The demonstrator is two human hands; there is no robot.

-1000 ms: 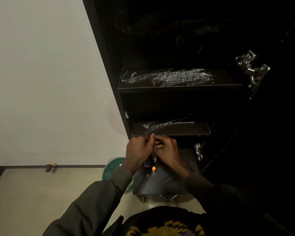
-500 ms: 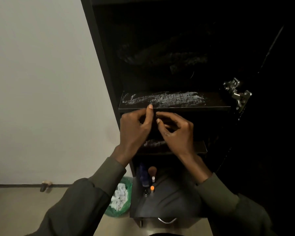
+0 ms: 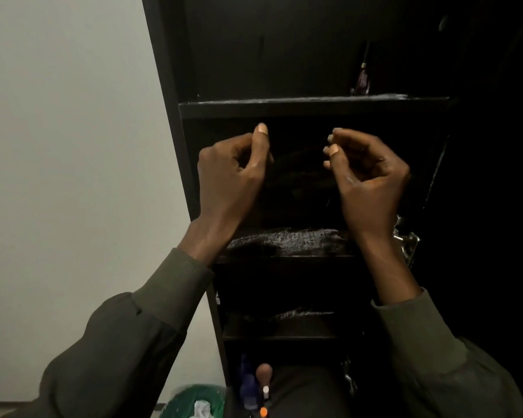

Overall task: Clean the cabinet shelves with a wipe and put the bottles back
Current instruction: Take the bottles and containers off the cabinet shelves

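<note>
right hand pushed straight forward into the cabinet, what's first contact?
Nothing visible: the right hand faces the dark bay between two shelves, and the cabinet back panel looks first. Depth there is hard to read.

Dark cabinet shelves (image 3: 287, 242) carry pale dust; a small bottle (image 3: 362, 81) stands on the top one.

Dim, low-contrast frame. Brightest area is the pale wall (image 3: 67, 146) left of the black cabinet (image 3: 169, 116), evenly lit, no hard shadows. Cabinet interior nearly black, detail lost right of its frame. Dust streaks on a shelf (image 3: 287, 241) catch faint light. Cabinet edges lean from wide-angle distortion. Slightly soft, grainy.
</note>
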